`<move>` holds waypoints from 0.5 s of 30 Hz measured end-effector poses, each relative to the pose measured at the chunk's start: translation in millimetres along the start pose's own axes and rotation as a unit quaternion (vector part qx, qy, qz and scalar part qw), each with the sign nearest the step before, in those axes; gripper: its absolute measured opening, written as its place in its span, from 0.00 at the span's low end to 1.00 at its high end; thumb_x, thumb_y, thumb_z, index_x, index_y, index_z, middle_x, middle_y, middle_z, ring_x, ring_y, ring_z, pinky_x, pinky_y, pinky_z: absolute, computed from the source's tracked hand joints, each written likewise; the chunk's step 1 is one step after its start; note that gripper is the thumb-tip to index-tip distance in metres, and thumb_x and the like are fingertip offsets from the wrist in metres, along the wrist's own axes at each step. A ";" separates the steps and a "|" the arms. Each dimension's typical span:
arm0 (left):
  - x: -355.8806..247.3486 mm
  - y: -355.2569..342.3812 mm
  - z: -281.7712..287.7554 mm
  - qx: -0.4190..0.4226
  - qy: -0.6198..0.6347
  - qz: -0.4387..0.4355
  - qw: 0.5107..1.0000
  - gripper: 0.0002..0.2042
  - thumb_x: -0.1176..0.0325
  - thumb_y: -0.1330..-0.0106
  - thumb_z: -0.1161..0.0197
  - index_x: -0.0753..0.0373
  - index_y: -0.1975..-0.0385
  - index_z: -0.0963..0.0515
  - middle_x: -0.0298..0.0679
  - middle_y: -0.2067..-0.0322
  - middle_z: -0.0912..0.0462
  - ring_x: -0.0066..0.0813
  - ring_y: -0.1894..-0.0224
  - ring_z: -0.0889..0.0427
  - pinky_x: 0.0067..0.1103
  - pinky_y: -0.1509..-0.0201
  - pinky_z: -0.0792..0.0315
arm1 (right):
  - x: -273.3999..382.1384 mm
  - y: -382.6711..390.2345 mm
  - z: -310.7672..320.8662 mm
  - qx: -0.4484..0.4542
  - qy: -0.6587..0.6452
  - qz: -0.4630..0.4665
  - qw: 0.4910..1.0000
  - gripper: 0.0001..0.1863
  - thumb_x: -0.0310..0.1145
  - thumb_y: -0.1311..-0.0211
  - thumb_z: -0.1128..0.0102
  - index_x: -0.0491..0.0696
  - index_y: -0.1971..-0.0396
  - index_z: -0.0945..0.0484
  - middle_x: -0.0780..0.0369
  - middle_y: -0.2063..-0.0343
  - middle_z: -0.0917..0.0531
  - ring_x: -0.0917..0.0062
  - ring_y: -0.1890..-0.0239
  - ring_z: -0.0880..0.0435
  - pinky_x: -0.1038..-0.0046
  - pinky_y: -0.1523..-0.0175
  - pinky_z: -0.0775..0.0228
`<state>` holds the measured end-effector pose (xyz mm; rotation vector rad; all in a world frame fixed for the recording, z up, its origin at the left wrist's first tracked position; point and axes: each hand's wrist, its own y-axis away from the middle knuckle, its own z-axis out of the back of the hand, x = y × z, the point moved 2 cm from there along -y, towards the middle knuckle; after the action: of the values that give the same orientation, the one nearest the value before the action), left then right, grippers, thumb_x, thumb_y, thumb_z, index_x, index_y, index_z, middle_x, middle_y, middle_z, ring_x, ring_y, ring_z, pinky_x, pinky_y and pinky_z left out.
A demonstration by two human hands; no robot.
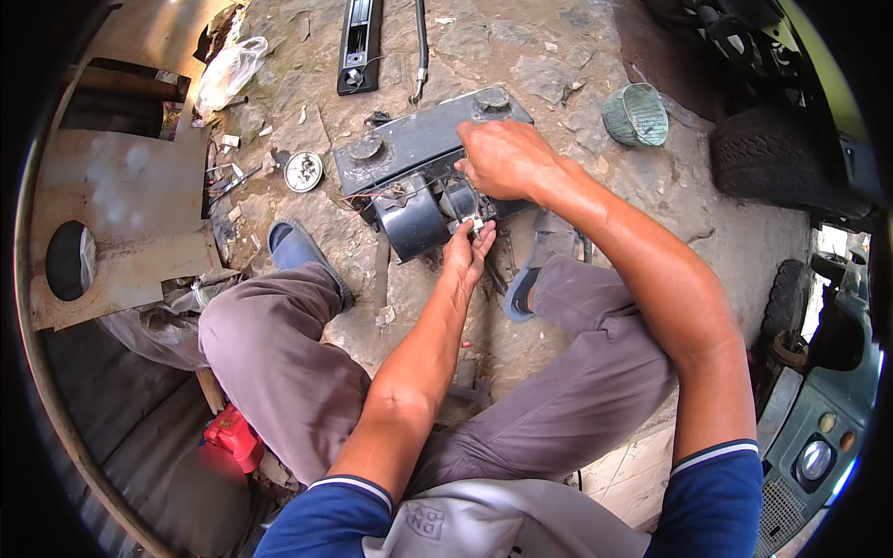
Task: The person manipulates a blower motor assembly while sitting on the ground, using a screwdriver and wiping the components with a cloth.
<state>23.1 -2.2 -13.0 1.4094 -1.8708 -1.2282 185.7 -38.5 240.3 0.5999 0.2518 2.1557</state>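
Observation:
A dark plastic blower housing (409, 149) with two round caps and a drum-shaped black cylinder (410, 226) lies on the ground between my feet. Thin wires (391, 195) run loosely along its near side. My left hand (468, 253) reaches under the near edge, its fingertips closed around a small white piece (477, 224) beside the cylinder. Over the right half of the housing, my right hand (507, 160) is curled with thumb and fingers together. Whatever it may grip is hidden behind the knuckles.
A round dish of small dark parts (303, 172) lies left of the housing. Beyond it are a long black panel (359, 46) and a black hose (420, 46). A mesh basket (635, 115) and a tyre (777, 160) stand right; a rusty metal sheet (130, 200) is left.

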 end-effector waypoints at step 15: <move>-0.3 2.0 -2.6 0.007 0.016 -0.002 1.000 0.10 0.71 0.28 0.45 0.67 0.52 0.32 0.51 0.55 0.21 0.45 0.54 0.14 0.32 0.51 0.17 | -25.4 9.4 1.0 0.049 -0.060 0.055 0.996 0.16 0.34 0.40 0.36 0.41 0.56 0.24 0.49 0.59 0.17 0.51 0.51 0.20 0.56 0.48 0.29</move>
<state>24.3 -2.8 -10.0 1.4314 -1.8602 -1.1904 192.8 -64.3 236.4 0.8128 0.2669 2.2125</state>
